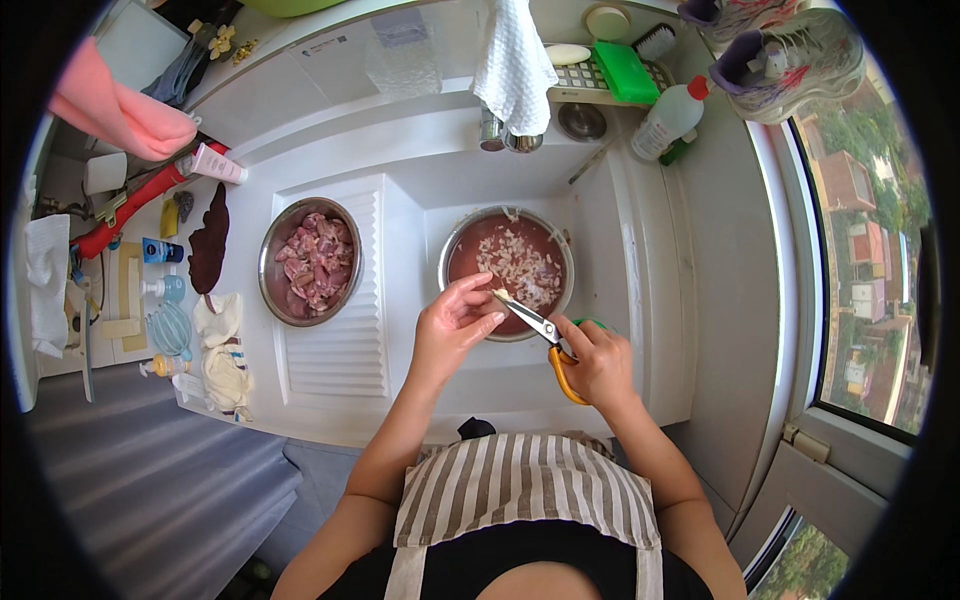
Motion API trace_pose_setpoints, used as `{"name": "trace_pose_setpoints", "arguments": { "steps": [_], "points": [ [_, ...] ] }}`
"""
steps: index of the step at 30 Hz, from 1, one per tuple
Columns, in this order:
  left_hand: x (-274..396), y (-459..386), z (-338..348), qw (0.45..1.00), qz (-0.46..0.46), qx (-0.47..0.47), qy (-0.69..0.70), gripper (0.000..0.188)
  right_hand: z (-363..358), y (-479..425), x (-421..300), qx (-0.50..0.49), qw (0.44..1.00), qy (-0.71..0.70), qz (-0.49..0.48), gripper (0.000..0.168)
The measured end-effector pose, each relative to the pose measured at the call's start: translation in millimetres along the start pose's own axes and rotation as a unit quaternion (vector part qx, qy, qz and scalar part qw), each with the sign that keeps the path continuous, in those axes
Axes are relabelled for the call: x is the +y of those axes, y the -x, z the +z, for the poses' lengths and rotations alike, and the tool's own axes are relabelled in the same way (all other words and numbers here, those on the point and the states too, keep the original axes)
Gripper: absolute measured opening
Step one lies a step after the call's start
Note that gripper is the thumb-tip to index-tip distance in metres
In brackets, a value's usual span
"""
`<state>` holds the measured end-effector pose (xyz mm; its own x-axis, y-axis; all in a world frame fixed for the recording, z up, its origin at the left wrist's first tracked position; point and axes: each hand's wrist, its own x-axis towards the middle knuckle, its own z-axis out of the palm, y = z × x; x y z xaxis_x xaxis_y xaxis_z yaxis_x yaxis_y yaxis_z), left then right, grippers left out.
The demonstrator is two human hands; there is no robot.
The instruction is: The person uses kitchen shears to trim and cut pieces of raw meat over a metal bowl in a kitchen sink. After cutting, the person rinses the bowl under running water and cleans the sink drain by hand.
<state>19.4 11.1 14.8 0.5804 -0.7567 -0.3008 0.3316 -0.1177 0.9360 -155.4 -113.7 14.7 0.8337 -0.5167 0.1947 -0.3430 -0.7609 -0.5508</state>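
Note:
My right hand [600, 356] grips scissors [551, 330] with orange handles, blades pointing up and left. A small pale scrap [502, 295] sits at their tips. Close beside the tips is my left hand [454, 319], thumb and fingers apart; I see nothing clearly held in it. Both hands are over the near edge of a metal bowl [568, 255] in the sink basin. Reddish water [466, 251] fills it, with many pale scraps [517, 259] afloat. On the ribbed drainboard [334, 360] to the left, another metal bowl [264, 264] holds raw meat pieces [319, 259].
A white cloth [514, 67] hangs over the faucet [492, 131]. A red-capped bottle [670, 120] and a green sponge [625, 73] are at the back right. Along the left rim lie a dark cloth [208, 244] and a pale cloth [223, 360]. A window [862, 262] is at right.

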Motion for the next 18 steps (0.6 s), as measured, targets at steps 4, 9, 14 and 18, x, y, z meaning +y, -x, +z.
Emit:
{"name": "trace_pose_setpoints", "arguments": {
  "steps": [4,9,14,18],
  "points": [
    [-3,-3,0,1.0,0.004,-0.01,0.008,0.048,12,10,-2,-0.078,0.952,-0.245,0.168,0.027],
    [-5,-1,-2,0.999,0.004,0.001,0.036,0.035,8,0,1,-0.098,0.81,-0.428,0.389,0.025],
    [-10,-4,-5,0.996,0.014,-0.003,0.093,0.021,25,9,24,-0.044,0.974,-0.137,0.176,0.031],
    [-12,-3,-4,0.996,0.007,0.024,0.087,0.023,7,-1,0,-0.018,0.981,-0.153,0.12,0.039]
  ]
}}
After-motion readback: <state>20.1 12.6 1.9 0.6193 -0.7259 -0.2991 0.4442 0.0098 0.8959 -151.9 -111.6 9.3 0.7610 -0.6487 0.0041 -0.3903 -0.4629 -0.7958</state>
